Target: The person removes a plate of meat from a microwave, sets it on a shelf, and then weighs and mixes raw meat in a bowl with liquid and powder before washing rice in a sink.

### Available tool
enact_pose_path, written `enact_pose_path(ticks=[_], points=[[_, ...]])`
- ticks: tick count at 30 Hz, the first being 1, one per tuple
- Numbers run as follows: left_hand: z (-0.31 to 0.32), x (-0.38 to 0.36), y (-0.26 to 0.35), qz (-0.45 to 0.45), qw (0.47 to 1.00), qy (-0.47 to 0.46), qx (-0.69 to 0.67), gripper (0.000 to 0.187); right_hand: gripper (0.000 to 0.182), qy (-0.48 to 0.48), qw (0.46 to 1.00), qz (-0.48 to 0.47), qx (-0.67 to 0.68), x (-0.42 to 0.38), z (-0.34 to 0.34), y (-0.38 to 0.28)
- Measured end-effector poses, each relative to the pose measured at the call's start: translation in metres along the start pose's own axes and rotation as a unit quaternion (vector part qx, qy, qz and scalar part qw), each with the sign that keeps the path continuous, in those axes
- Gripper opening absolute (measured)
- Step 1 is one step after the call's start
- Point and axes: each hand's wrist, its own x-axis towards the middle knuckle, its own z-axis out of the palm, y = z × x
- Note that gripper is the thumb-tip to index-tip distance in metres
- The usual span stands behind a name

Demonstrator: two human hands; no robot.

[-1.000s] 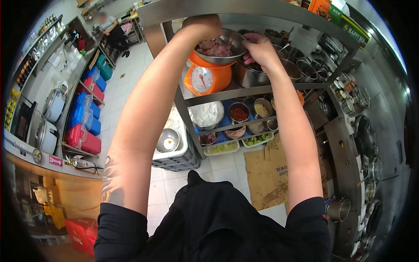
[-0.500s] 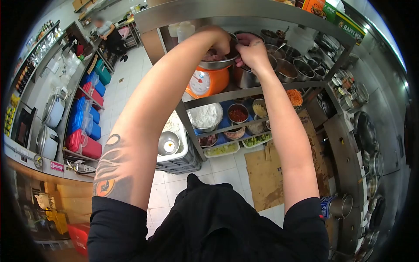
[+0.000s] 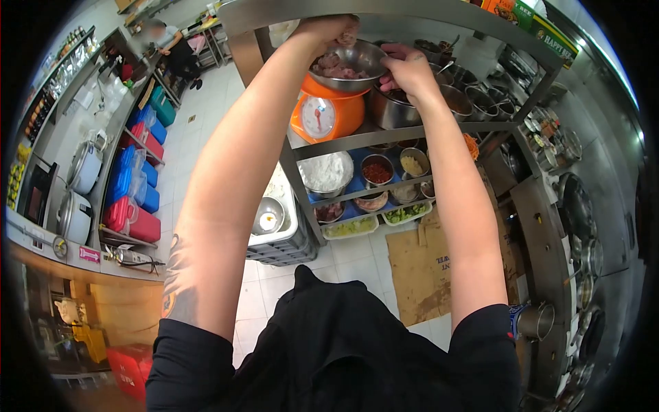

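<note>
Rising off the meat, the left hand has an unclear grasp; the right hand pinches the bowl, seemingly steadying it.

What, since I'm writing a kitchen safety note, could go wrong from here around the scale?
The right hand grips the rim of the bowl on the orange scale, so its pull might skew the reading or tip the bowl. Meat could then spill, perhaps into the steel pot close by, which looks uncovered.
</note>
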Motion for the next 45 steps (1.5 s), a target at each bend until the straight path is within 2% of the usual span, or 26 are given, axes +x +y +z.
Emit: enact_pose_path(ticks=[2, 3, 5, 9, 12, 14, 18, 22, 24, 26, 28, 29, 30, 32, 33, 34, 36, 39, 42, 45], points=[[0.000, -0.005, -0.012, -0.019, 0.966, 0.052, -0.253, 0.012, 0.042, -0.009, 1.000, -0.008, 0.006, -0.001, -0.002, -0.001], [0.000, -0.005, -0.015, -0.021, 0.966, 0.054, -0.253, 0.012, 0.041, -0.010, 1.000, -0.002, -0.004, -0.002, -0.003, -0.002], [0.000, -0.010, -0.013, -0.094, 0.912, 0.046, -0.396, 0.013, 0.041, -0.011, 1.000, -0.007, -0.004, -0.004, -0.004, -0.004], [0.011, -0.032, 0.003, -0.109, 0.885, 0.062, -0.449, 0.011, 0.041, 0.010, 1.000, -0.018, -0.010, -0.005, -0.009, -0.003], [0.011, -0.030, -0.004, -0.094, 0.900, 0.071, -0.420, 0.016, 0.041, 0.024, 0.999, -0.025, -0.004, -0.009, -0.015, -0.006], [0.004, -0.008, -0.028, -0.008, 0.925, 0.017, -0.379, 0.015, 0.042, 0.039, 0.999, -0.015, -0.012, -0.010, -0.021, -0.008], [0.006, -0.014, -0.021, -0.008, 0.950, 0.036, -0.311, 0.014, 0.039, 0.060, 0.998, -0.033, -0.016, -0.008, -0.031, -0.007], [0.005, -0.008, -0.031, -0.021, 0.926, 0.041, -0.375, 0.018, 0.043, 0.058, 0.996, -0.031, -0.054, -0.010, -0.026, -0.013], [0.003, -0.014, -0.028, -0.018, 0.921, 0.021, -0.388, 0.020, 0.047, 0.026, 0.997, 0.043, -0.063, -0.007, -0.015, -0.018], [0.010, -0.069, 0.008, -0.006, 0.901, 0.043, -0.432, 0.024, 0.034, -0.031, 0.994, 0.103, 0.016, -0.004, -0.005, -0.011], [0.008, -0.095, 0.008, 0.027, 0.857, 0.001, -0.515, 0.023, 0.024, -0.069, 0.988, 0.121, 0.064, 0.004, -0.005, -0.003], [0.009, -0.115, 0.014, 0.024, 0.837, 0.009, -0.547, 0.028, 0.021, -0.061, 0.990, 0.110, 0.064, -0.003, -0.007, -0.009], [0.008, -0.133, 0.013, 0.022, 0.822, -0.003, -0.570, 0.033, 0.023, -0.046, 0.993, 0.077, 0.078, -0.019, -0.009, -0.016], [0.011, -0.165, -0.009, 0.078, 0.776, -0.050, -0.624, 0.045, 0.024, 0.013, 0.998, 0.017, 0.059, -0.058, -0.021, -0.022], [0.020, -0.190, -0.003, 0.089, 0.793, -0.025, -0.602, 0.054, 0.023, 0.036, 0.997, -0.007, 0.068, -0.080, -0.031, -0.021], [0.029, -0.204, -0.009, 0.100, 0.792, -0.046, -0.600, 0.064, 0.023, 0.061, 0.995, -0.028, 0.077, -0.104, -0.040, -0.018], [0.049, -0.230, -0.031, 0.054, 0.807, -0.052, -0.586, 0.075, 0.021, 0.117, 0.986, -0.030, 0.118, -0.153, -0.055, 0.003], [0.089, -0.242, -0.066, -0.033, 0.816, -0.081, -0.571, 0.072, 0.014, 0.181, 0.971, 0.038, 0.151, -0.222, -0.084, 0.049], [0.135, -0.252, -0.108, -0.138, 0.811, -0.090, -0.561, 0.064, 0.012, 0.290, 0.944, 0.060, 0.147, -0.278, -0.084, 0.100], [0.179, -0.267, -0.136, -0.199, 0.799, -0.115, -0.555, 0.048, 0.010, 0.362, 0.916, 0.104, 0.136, -0.325, -0.097, 0.151]])
